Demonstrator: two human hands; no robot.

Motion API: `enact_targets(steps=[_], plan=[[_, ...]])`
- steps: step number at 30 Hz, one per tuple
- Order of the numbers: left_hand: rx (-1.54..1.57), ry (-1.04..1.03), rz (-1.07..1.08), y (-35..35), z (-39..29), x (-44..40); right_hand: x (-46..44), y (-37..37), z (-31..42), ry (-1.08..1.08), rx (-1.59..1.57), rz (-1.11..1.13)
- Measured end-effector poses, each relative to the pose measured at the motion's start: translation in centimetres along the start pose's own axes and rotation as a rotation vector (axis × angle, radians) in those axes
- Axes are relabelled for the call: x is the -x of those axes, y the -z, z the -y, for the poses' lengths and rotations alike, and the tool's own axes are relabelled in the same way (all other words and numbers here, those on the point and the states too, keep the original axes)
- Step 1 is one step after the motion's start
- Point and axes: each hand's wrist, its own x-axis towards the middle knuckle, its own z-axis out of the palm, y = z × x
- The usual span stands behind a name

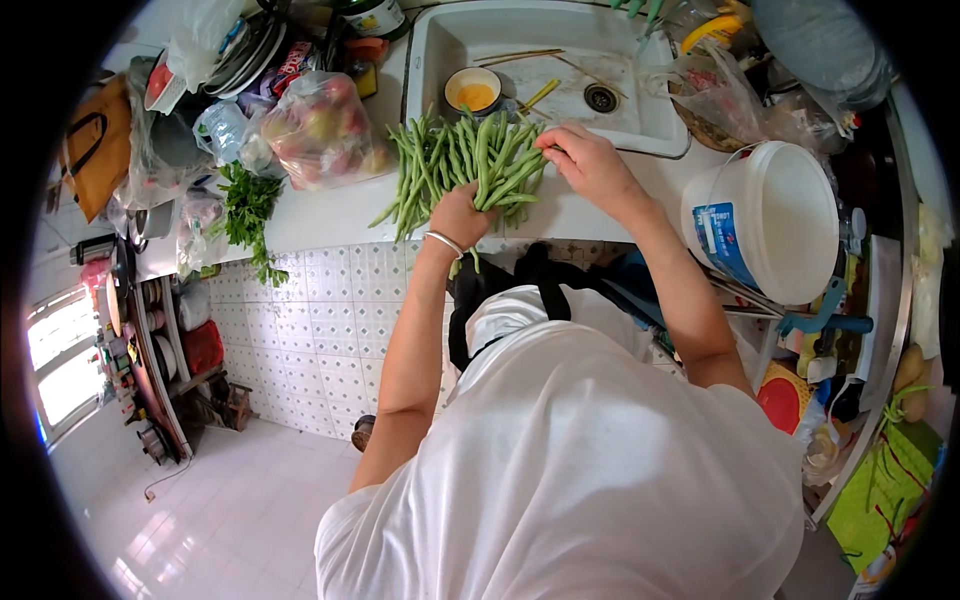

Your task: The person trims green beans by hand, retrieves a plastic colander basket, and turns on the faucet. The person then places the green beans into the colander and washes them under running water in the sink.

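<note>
A pile of long green beans (430, 165) lies on the white counter at the sink's front edge. My left hand (462, 215), with a pale bangle at its wrist, is closed around several of the beans at the near side of the pile. To the right, my right hand (590, 165) pinches with thumb and forefinger at the tip of a bean. The fingertips hide exactly what part they hold. Just behind the pile, a bowl (473, 91) with something yellow-orange in it stands in the white sink (530, 30).
Chopsticks (522, 56) lie in the sink near the drain (601, 97). On the left are a plastic bag of fruit (318, 130) and leafy greens (248, 205) hanging over the counter's edge. A white bucket (795, 220) stands at my right, near the counter's end.
</note>
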Motion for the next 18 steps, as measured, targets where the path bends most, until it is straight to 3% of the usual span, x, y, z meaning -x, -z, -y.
enact_targets(steps=[4, 7, 9, 12, 14, 16, 18], plan=[[0.149, -0.003, 0.060, -1.0, 1.6, -0.1, 0.1, -1.9, -1.3, 0.066, 0.037, -0.050], [0.097, 0.026, 0.021, -1.3, 1.2, 0.1, 0.4, -3.8, -2.5, -0.094, -0.095, -0.162], [0.056, 0.018, -0.020, -1.1, 1.1, 0.1, 0.8, -3.6, -2.2, -0.557, -1.732, 0.071], [-0.083, 0.038, -0.088, -0.5, 0.9, 0.0, 0.7, -2.6, -0.5, -0.506, -1.745, 0.214], [-0.108, 0.042, -0.065, 0.0, 1.1, 0.1, 0.2, -1.6, 0.4, -0.536, -1.674, 0.117], [-0.187, 0.049, -0.053, 0.3, 1.0, -0.1, -0.9, -0.9, 0.2, -0.477, -1.098, -0.057], [-0.253, 0.037, -0.044, 0.4, 0.9, -0.1, -1.6, -0.7, -0.4, -0.399, -0.917, 0.005]])
